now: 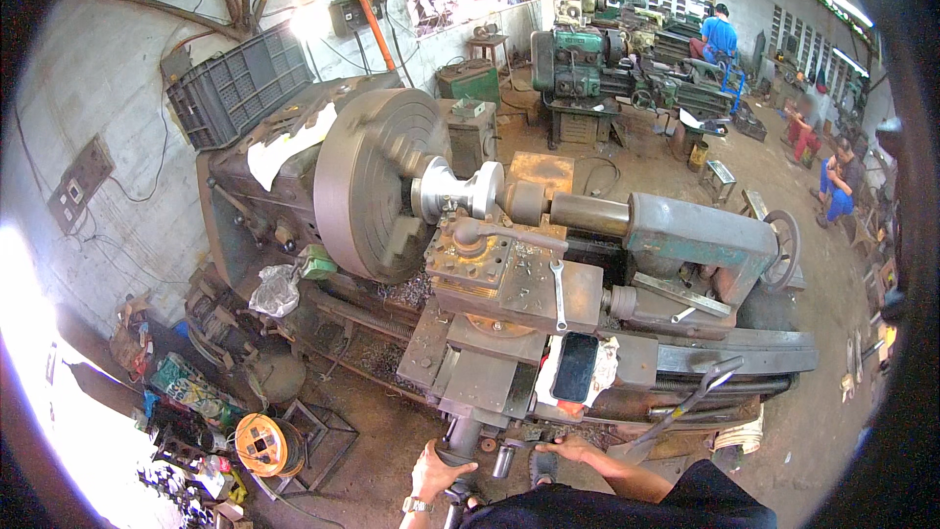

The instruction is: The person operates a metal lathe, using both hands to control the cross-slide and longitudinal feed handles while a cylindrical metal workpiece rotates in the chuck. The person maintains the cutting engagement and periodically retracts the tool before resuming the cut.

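Observation:
A large metal lathe fills the middle. Its round chuck (367, 186) looks blurred as if turning and carries a shiny spool-shaped metal workpiece (458, 188). The tailstock (700, 235) stands on the right, its spindle pointing at the workpiece. Below the tool post (475, 245), my left hand (438, 473), with a watch on its wrist, is closed around the rim of a handwheel (456, 456). My right hand (571, 449) reaches in from the right, fingertips closed at a small dark lever (535, 437), partly hidden. Between my hands protrudes a bare metal handle (504, 460).
A wrench (559, 296) lies on the slide among metal chips. A phone (576, 368) rests on a white cloth near my right hand. A grey crate (240, 83) tops the headstock. An orange cable reel (264, 445) stands lower left. People and green lathes (578, 64) are farther back.

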The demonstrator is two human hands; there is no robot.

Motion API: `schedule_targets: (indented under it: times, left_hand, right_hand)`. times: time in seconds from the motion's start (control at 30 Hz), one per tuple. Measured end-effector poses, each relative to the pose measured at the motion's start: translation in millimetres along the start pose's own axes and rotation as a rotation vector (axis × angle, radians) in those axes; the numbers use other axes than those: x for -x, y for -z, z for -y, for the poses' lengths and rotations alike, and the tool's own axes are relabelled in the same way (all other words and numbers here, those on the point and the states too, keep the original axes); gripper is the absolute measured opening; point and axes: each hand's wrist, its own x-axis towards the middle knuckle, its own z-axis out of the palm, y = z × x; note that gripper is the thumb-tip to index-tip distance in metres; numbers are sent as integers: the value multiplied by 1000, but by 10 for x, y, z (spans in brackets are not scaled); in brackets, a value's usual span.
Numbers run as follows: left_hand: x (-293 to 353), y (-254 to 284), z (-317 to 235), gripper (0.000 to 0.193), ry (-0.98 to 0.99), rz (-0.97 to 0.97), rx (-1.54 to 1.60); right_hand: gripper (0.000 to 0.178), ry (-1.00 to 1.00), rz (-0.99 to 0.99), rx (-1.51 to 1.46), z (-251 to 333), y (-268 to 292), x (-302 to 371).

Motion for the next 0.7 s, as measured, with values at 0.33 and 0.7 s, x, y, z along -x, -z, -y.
schedule_targets:
  times: [0.33, 0.7]
  left_hand:
    - [-33, -78, 83, 126, -24, -47, -3]
    - [-52, -96, 95, 127, -18, -45, -14]
  right_hand:
    - [108, 28, 25, 4, -36, 15, -4]
    - [102, 103, -14, -9, -179, -56, -153]
